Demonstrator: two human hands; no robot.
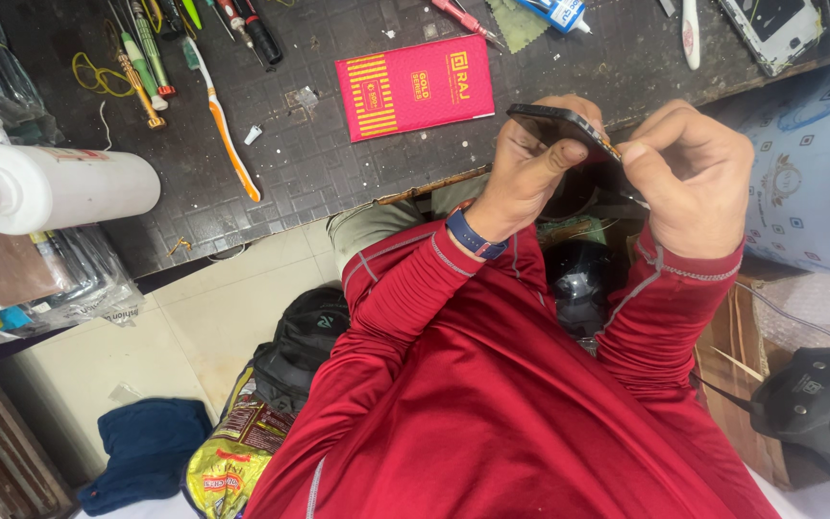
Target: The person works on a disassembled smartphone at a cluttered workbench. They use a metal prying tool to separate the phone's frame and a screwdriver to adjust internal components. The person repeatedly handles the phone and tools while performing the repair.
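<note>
phone being held in the air just off the tabletop's near edge | left hand gripping its edge, right hand pinching the other end | looking thin, light, stiff, fragile, slick | safest gripping by the side edges

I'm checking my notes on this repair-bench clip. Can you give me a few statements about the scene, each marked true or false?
1. Both hands hold the dark phone above the edge of the bench. True.
2. The left hand wears a blue wristband. True.
3. The red box is in the right hand. False: it lies flat on the bench, apart from both hands.
4. The toothbrush stands upright in a cup. False: it lies flat on the bench.
5. A white bottle lies on its side at the left. True.
</note>
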